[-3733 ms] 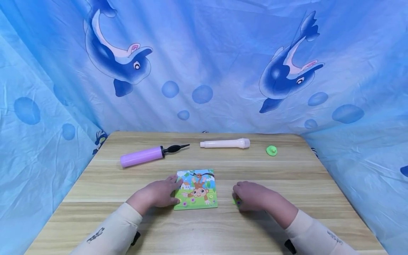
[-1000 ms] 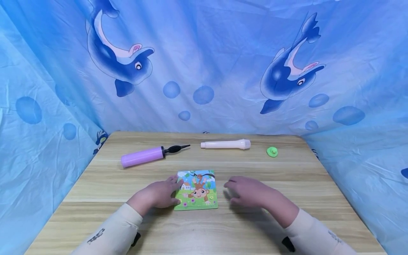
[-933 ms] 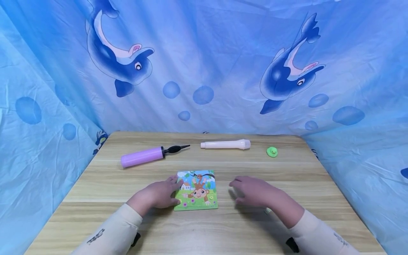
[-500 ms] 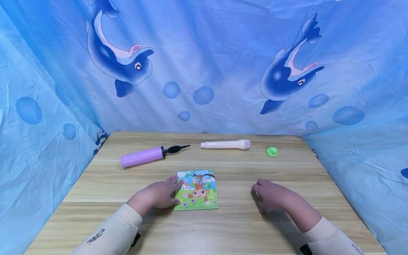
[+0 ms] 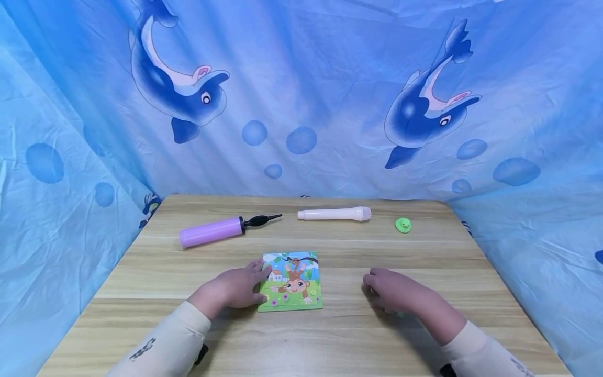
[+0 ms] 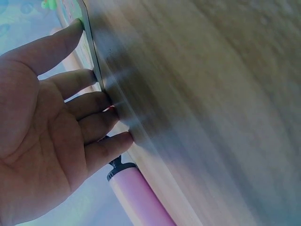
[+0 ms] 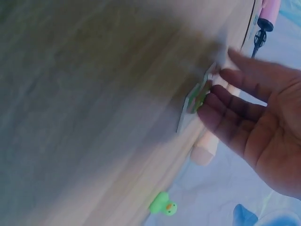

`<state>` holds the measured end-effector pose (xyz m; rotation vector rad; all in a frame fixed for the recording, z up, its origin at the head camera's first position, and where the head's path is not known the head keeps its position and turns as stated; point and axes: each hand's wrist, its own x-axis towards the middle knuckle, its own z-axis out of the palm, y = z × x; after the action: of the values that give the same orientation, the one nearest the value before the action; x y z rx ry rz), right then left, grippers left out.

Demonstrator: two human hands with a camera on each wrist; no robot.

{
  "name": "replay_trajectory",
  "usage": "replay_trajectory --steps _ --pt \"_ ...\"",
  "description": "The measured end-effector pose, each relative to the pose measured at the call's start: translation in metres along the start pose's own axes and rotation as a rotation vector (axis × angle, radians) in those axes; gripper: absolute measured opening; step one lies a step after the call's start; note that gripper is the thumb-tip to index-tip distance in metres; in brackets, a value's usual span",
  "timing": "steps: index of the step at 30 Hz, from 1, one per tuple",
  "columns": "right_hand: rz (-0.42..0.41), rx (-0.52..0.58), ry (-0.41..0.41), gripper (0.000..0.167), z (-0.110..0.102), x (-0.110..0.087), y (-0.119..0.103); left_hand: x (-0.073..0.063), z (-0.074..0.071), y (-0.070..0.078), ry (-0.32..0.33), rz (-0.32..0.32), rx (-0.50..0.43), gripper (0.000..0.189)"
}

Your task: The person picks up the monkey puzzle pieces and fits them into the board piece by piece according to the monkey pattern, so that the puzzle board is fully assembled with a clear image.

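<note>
A square jigsaw puzzle (image 5: 293,285) with a monkey picture lies in the middle of the table. My left hand (image 5: 237,285) rests on its left edge, thumb and index fingertip touching the border, the other fingers spread towards the wood. To the right of the puzzle, my right hand (image 5: 395,290) is low over the table with relaxed fingers. In the right wrist view, small loose puzzle pieces (image 7: 190,99) with green print lie overlapping by its fingertips, and its thumb stands apart from them. From the head, the hand hides most of these pieces.
Behind the puzzle lie a purple hand pump (image 5: 212,232) with a black nozzle and a pale pink microphone-shaped stick (image 5: 332,213). A small green duck (image 5: 403,225) sits at the back right. A blue dolphin-print curtain (image 5: 301,94) hangs around the wooden table (image 5: 301,340).
My right hand moved away from the puzzle to the right, then slightly back left over the loose pieces. My left hand and the puzzle have stayed in place.
</note>
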<state>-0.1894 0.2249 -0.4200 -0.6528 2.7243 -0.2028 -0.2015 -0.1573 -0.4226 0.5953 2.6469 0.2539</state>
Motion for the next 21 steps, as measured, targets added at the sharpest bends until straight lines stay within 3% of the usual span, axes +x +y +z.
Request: replay_trajectory --steps 4,7,15,21 --pt "0.1 0.036 -0.065 0.035 -0.005 -0.008 0.004 0.001 0.0 0.0 0.0 0.003 0.005 0.074" --pt "0.136 0.041 -0.075 0.034 -0.007 -0.012 0.007 0.001 0.0 -0.001 -0.002 -0.002 0.008 0.074" --pt "0.098 0.023 -0.026 0.02 -0.001 -0.008 0.01 0.002 0.001 -0.002 -0.004 0.0 0.004 0.073" --pt "0.06 0.05 -0.051 0.028 -0.001 0.0 0.011 0.002 0.0 -0.002 -0.009 -0.001 0.003 0.074"
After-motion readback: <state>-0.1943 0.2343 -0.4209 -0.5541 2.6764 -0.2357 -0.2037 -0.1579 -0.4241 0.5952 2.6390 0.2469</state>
